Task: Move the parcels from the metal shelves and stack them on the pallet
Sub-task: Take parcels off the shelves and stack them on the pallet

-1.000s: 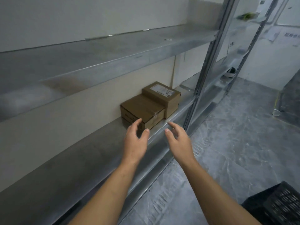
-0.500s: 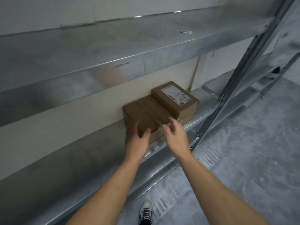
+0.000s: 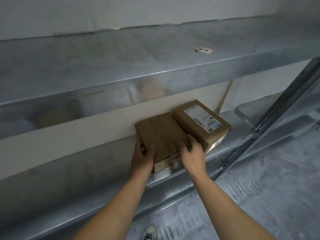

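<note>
Two brown cardboard parcels stand side by side on the middle metal shelf (image 3: pixel 72 174), against the wall. The flatter taped parcel (image 3: pixel 161 135) is on the left. The taller parcel (image 3: pixel 202 123) with a white shipping label touches its right side. My left hand (image 3: pixel 142 157) grips the flat parcel's left front corner, thumb on top. My right hand (image 3: pixel 193 151) lies on its right front edge, fingers reaching into the seam between the two parcels. The flat parcel rests on the shelf. No pallet is in view.
An upper metal shelf (image 3: pixel 155 59) overhangs the parcels, with a small paper scrap (image 3: pixel 204 49) on it. A perforated steel upright (image 3: pixel 270 122) rises at the right. Below are a lower shelf edge, grey floor and my shoe (image 3: pixel 149 233).
I have stepped closer to the shelf. Both hands went from hovering open before the flat parcel to closing on its left and right front corners.
</note>
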